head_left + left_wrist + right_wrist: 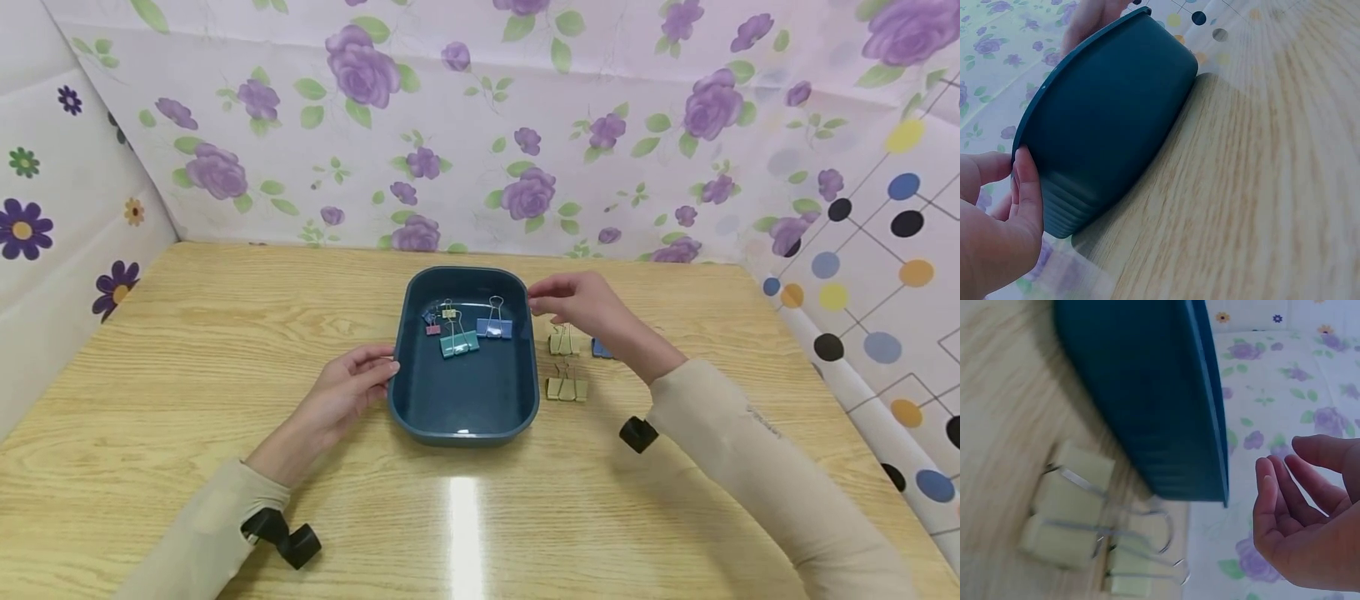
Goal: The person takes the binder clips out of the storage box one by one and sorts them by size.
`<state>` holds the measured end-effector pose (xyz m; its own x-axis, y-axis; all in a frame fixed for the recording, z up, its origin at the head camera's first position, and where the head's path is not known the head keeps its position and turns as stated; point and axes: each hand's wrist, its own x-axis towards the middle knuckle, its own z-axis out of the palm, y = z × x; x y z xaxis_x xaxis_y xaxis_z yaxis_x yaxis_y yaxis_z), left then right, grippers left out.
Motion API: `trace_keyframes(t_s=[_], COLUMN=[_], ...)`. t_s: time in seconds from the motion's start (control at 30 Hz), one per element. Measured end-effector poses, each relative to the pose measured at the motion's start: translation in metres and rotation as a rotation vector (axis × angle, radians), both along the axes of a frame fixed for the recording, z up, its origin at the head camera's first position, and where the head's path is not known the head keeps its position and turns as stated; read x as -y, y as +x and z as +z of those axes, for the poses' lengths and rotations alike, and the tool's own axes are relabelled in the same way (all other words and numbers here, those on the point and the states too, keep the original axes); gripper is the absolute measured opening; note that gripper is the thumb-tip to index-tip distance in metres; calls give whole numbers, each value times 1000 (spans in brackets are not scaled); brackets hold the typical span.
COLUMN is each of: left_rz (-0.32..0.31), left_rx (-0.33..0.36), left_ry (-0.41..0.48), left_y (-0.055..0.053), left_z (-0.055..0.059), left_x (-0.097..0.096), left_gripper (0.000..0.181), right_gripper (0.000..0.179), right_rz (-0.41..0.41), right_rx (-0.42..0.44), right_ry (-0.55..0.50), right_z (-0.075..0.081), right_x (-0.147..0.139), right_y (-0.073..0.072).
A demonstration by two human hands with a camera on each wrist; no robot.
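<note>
A dark teal plastic tray [462,417] holds several binder clips, among them a teal binder clip [459,344], a blue binder clip [494,328] and small yellow and pink ones. My left hand [351,385] pinches its left rim, thumb on the edge and fingers against the outer wall [1104,106]. Beside the upper right rim is my right hand [581,304], its fingers loosely bent with nothing between them. The right wrist view shows a gap between those fingertips and the tray wall [1141,394].
Right of the tray, two pale yellow binder clips [567,388] lie on the wooden table [225,333], with another blue binder clip [602,348] partly hidden under my right wrist. A flowered cloth [465,125] stands behind the table; patterned cloths flank both sides.
</note>
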<state>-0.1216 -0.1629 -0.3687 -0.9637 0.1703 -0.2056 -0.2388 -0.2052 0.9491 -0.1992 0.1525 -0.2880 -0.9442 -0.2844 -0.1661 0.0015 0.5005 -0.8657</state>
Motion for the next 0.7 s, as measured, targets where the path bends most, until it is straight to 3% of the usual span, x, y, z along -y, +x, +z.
trace_keyframes(t_s=[0.43, 0.7], left_rz=[0, 1], left_rx=[-5, 9], left_ry=[14, 6], left_y=[-1, 0], left_z=[0, 2], left_x=[0, 0], left_gripper=[27, 28], right_gripper=[29, 27], right_rz=[2, -42], right_rx=[-25, 0], right_ry=[-104, -207], right_z=[26, 31], right_x=[43, 69], right_y=[-16, -28])
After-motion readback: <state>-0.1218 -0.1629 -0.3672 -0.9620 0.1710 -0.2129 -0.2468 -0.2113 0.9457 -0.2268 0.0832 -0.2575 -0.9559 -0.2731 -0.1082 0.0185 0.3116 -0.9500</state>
